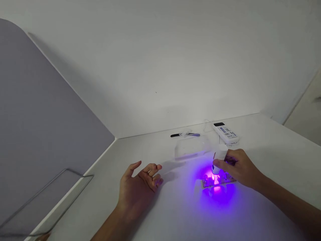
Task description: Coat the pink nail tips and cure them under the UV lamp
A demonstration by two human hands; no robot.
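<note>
My right hand grips a white handheld UV lamp from its right side, with the lit end pointing down. Purple light falls on a narrow, pale board with small raised parts, lying on the table just beneath the lamp; glare blurs what those parts are. Palm up, my left hand is over the table left of the board. Its thumb stands apart and its fingers curl loosely, holding nothing.
A translucent case lies behind the board. Further back are a dark slim tool and a white device with a black display and a thin cable. A bent metal wire frame crosses the table's left edge. A wall rises behind.
</note>
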